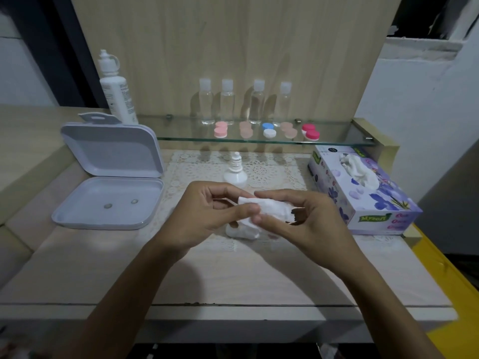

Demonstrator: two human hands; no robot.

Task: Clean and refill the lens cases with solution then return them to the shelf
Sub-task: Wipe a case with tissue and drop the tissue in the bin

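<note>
While both hands work at centre frame, noted: left hand [207, 211] and right hand [298, 216] pinching crumpled white tissue [269, 209] between thumbs and fingertips, fingers curled round it; whether a lens case sits inside the wad cannot be told. Second white crumpled wad [239, 231] lying on the mat just below the hands, at 6 o'clock of them.

Handling, judged: tissue soft, weightless, prone to tearing when wet. Small round plastic lens cases [268, 129] light, stiff, likely slippery when damp; best taken by the ribbed cap edges. Remaining cases ranged along glass shelf [181, 138] at 12 o'clock, in front of four clear bottles [243, 102].

Surface and room: pale wood-grain desk [233, 275] with white lace mat [272, 167]; small white dropper bottle [235, 171] upright at 12 o'clock of the hands; open grey hinged box [108, 177] at 9 o'clock; tall white solution bottle [115, 89] at 10 o'clock; purple floral tissue box [368, 193] at 3 o'clock; light dim
</note>
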